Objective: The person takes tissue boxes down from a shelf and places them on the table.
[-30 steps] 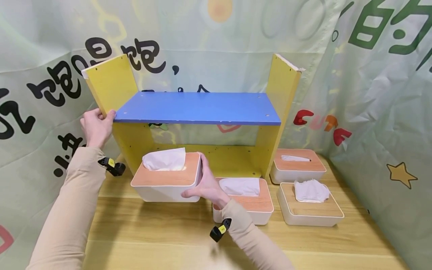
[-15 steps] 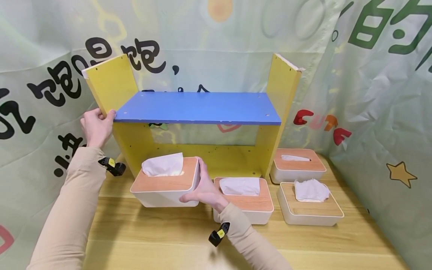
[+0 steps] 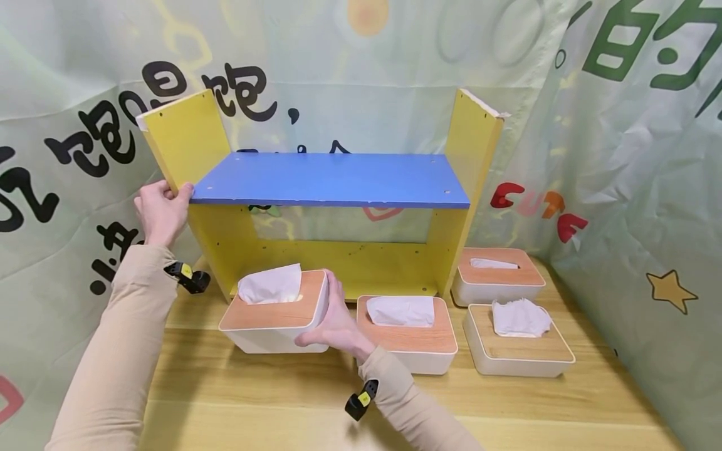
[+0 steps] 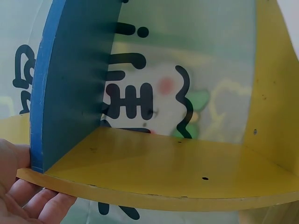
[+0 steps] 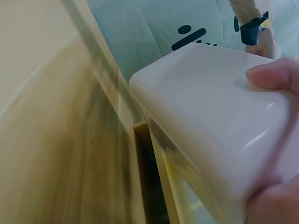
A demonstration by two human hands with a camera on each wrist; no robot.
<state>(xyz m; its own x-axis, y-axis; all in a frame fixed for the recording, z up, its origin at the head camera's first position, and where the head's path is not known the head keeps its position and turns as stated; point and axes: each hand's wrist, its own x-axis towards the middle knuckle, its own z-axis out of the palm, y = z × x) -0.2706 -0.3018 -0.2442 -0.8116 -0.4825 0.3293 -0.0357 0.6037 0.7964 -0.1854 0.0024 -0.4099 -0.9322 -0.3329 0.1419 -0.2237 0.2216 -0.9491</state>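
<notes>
My left hand grips the left side panel of a yellow and blue shelf unit, where the blue board meets it. In the left wrist view its thumb is by the blue board and its fingers are under the yellow panel's edge. My right hand holds a white tissue box with a wood-look lid and a tissue sticking out. This box is in front of the unit's lower left opening, slightly tilted. In the right wrist view, the thumb presses the box's white wall, which stands off the table.
A second tissue box is just right of my right hand. Two more, one in front and one behind, are right of the unit on the wooden table. A printed curtain hangs behind and at both sides.
My right hand has drawn the tissue box a little toward me and down, away from the shelf unit. My left hand has stayed in place on the panel.
</notes>
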